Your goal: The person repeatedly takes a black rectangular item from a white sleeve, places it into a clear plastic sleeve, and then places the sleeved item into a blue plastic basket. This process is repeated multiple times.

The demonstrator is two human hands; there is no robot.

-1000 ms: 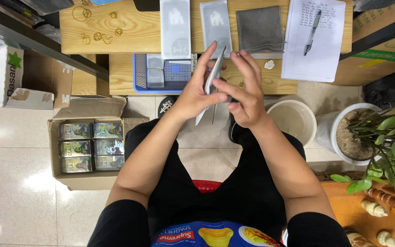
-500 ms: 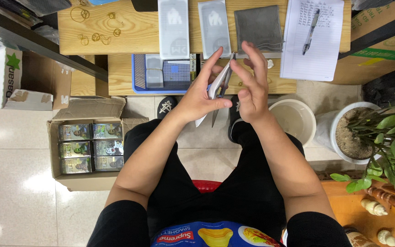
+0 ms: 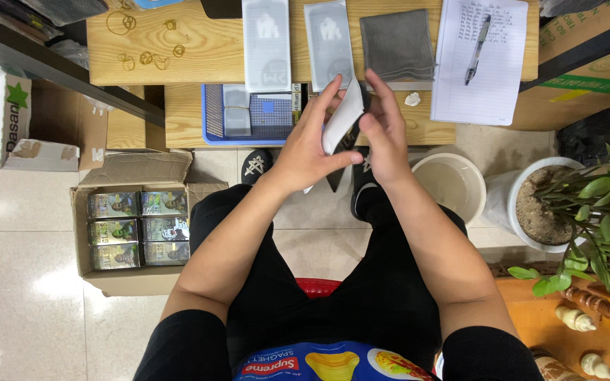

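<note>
My left hand and my right hand meet in front of me, above my knees. Between them is a thin white sheet, curled and held by the left thumb and fingers. My right fingers pinch its upper right edge, and a dark flat piece hangs below, mostly hidden behind the hands. Just past the hands lies a low wooden table with two grey-white flat packets side by side and a grey cloth.
A lined notepad with a pen lies at the table's right end. A blue mesh tray sits on the lower shelf. An open cardboard box of tins stands at my left, a white bucket and potted plant at my right.
The hands have risen slightly toward the table. The flat piece, earlier seen edge-on and straight, now shows a white sheet curling away from it between my fingers.
</note>
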